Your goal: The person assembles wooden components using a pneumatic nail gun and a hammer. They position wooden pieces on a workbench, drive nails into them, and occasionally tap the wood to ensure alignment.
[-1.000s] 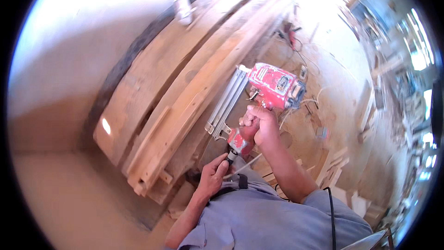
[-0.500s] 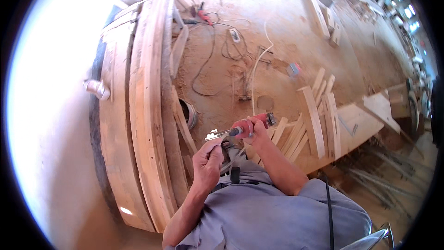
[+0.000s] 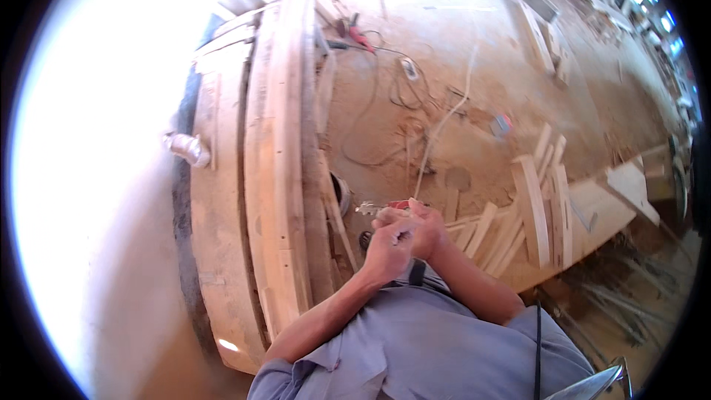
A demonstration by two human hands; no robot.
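Both of my hands are together in front of my waist, around a red hand-held power tool (image 3: 401, 204) that is mostly hidden by the fingers. Its silvery metal end piece (image 3: 367, 208) sticks out to the left. My right hand (image 3: 427, 231) is wrapped round the tool's body. Against it, my left hand (image 3: 388, 253) is closed with its fingers up at the tool, touching the right hand; what exactly they grip is hidden. A pale hose (image 3: 438, 130) runs from near the hands across the dusty floor.
Long timber beams (image 3: 285, 178) lie stacked on my left, with a silvery cylinder (image 3: 187, 148) on top. A bucket (image 3: 341, 194) stands beside them. Cut wooden pieces (image 3: 529, 207) rest on a board at right. Another red tool (image 3: 361, 37) and cables (image 3: 374, 126) lie ahead.
My left hand has moved up and right from the tool's front to meet my right hand, covering much of the tool. The view has shifted, so the surroundings sit further right.
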